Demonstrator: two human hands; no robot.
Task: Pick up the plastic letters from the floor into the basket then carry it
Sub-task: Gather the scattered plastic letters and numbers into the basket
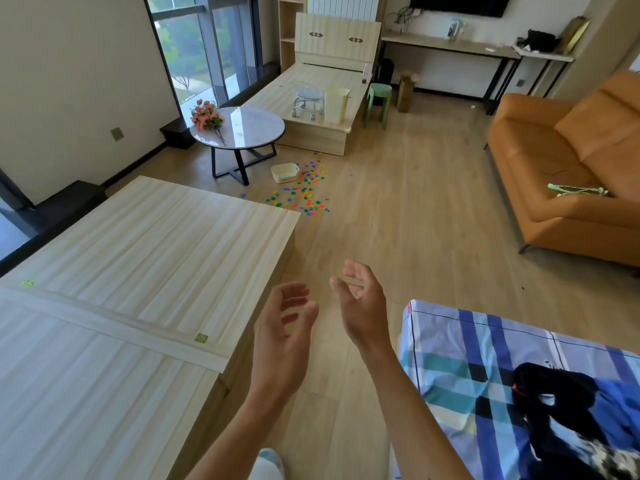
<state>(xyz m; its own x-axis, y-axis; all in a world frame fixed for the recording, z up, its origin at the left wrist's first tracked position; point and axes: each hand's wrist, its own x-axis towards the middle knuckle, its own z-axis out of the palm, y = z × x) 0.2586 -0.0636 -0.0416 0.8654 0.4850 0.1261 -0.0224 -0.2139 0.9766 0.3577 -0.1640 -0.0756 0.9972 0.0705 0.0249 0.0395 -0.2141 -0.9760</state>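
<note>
- My left hand (284, 341) and right hand (360, 303) are released, grasping nothing.
- The plastic letters (306, 188) lie scattered on the floor at 12 o'clock, well apart from me, with the white basket (284, 172) at their 10 o'clock.
- Risk: the outlying letters are small, so I may miss some.

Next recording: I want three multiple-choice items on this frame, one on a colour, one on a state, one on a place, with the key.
1. What colour is the sofa?
A orange; B grey; C green.
2. The left hand and right hand are:
A clenched fists; B clasped together; C open and empty.
3. Where is the basket?
A on the sofa; B on the floor beside the letters; C in the right hand.

Key: 1 A, its cushions are plainly orange. 2 C, the fingers are relaxed, apart, and hold nothing. 3 B, it stands on the floor just left of the scattered letters.
</note>
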